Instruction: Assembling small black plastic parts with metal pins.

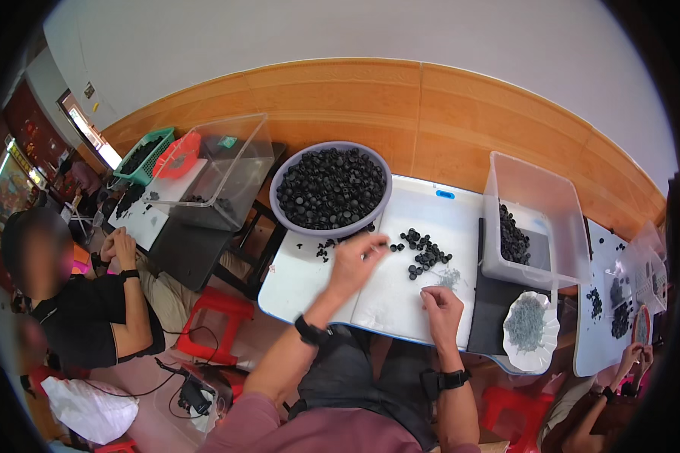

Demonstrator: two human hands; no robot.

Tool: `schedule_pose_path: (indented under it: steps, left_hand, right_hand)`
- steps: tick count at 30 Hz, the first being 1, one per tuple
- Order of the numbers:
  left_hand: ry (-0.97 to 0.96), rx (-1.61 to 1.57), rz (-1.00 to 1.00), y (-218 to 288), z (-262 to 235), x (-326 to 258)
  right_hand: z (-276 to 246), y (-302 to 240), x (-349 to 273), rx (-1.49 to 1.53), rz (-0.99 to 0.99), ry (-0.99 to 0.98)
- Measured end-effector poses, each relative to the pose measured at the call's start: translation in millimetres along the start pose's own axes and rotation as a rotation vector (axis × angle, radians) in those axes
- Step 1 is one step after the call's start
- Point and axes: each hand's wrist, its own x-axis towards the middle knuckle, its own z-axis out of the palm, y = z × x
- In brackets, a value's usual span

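My left hand is over the white table, just in front of the purple basin heaped with black round caps. Its fingers are curled in, and what they hold, if anything, is too small to make out. A loose cluster of black caps lies to its right. My right hand rests low at the table's near side, thumb and fingertips pinched together beside a small pile of thin grey pieces. Whatever is in that pinch is hidden.
A clear plastic bin with black caps stands at the right. Nearer me is a white scalloped dish of grey pieces. On the left, a co-worker sits by another clear bin; another person's hands show far right. Red stools flank me.
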Motion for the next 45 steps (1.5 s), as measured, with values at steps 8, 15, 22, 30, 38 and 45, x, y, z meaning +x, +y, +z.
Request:
schedule_pose_path:
  steps: [8, 15, 22, 30, 38, 45]
  left_hand:
    - [0.148, 0.479, 0.377, 14, -57, 80]
    - [-0.205, 0.18, 0.126, -9, 34, -13]
    - [-0.316, 0.319, 0.08, -22, 58, -24]
    - [-0.252, 0.426, 0.026, -30, 74, -24]
    - [-0.128, 0.102, -0.082, -40, 71, -29]
    - [-0.134, 0.068, -0.082, -43, 72, -32]
  right_hand:
    - [-1, -9, 6, 0.242, -0.072, 0.232]
    - [-5, 2, 9, 0.272, -0.116, 0.297]
    - [-6, 3, 5, 0.303, -0.113, 0.301]
    - [-8, 1, 7, 0.328, -0.103, 0.316]
    - [-22, -11, 16, 0.179, -0.046, 0.238]
    - [-51, -27, 23, -0.664, -0.115, 0.059]
